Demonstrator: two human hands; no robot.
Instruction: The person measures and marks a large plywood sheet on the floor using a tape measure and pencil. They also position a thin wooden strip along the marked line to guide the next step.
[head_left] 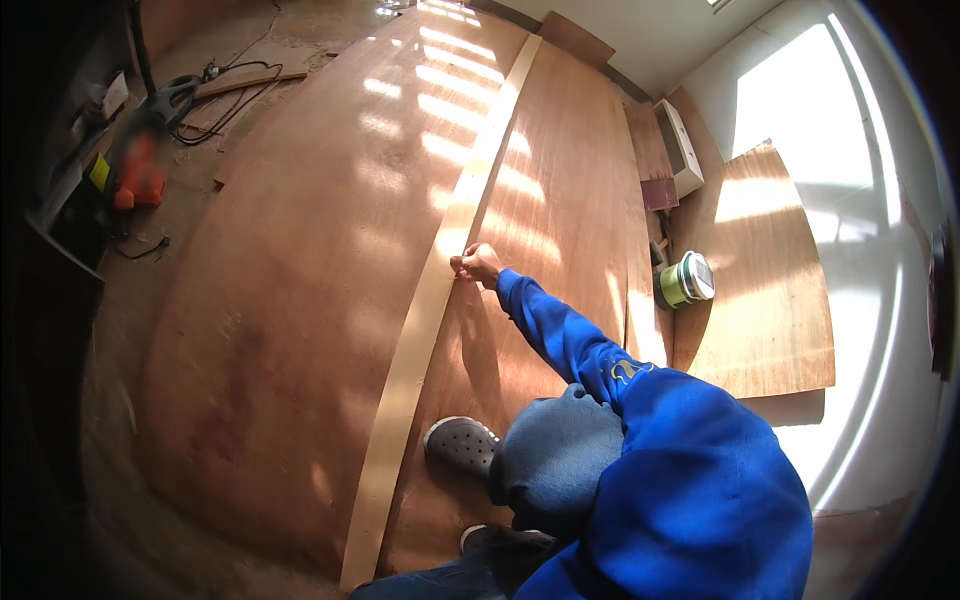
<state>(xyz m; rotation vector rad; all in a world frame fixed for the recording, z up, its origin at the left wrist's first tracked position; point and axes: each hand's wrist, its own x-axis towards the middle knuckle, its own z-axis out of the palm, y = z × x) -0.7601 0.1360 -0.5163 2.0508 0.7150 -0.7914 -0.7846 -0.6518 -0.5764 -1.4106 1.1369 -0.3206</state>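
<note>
My right hand (478, 265), in a blue sleeve (560, 325), reaches to a long pale wood strip (420, 320). Its fingers are pinched together at the strip's right edge, and whatever they hold is too small or hidden to name. The strip lies lengthwise over a large reddish-brown plywood sheet (270, 330), running from the near edge to the far end. My left hand is out of sight.
My grey clog (460, 445) rests on the plywood beside the strip. At right stand a green bucket with a white lid (685, 281) and a leaning plywood piece (765, 300). Black cable (240, 110) and a partly blurred orange item (140, 175) lie at left.
</note>
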